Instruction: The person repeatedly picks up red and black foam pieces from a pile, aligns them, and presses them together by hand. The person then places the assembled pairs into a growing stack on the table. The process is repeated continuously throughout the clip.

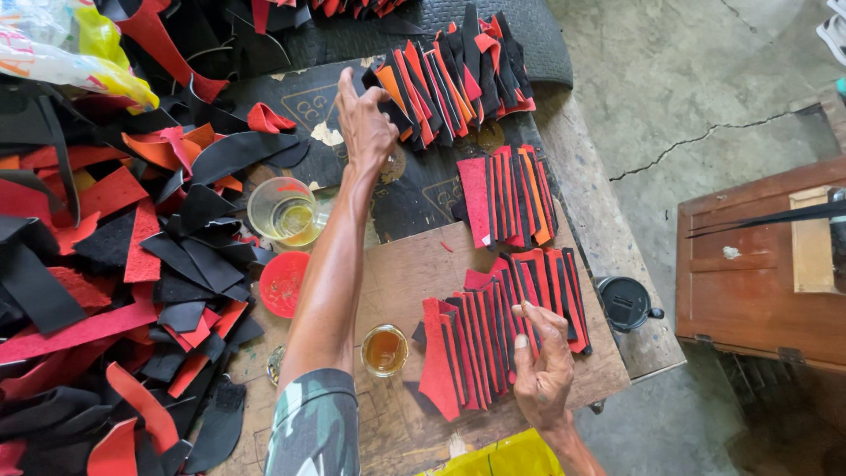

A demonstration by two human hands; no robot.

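Cluttered with red and black leather scraps, the tabletop (423,273) has the left hand (366,123) pinching a black piece from the far fanned stack (454,75), the right hand (542,361) loose-fingered, holding nothing, on the near fanned row (493,344), whose overlaps a careless nudge could scatter.

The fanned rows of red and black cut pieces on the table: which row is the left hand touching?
The left hand touches the farthest row of red and black cut pieces, at the table's top edge. The right hand rests on the nearest row; the middle row is untouched.
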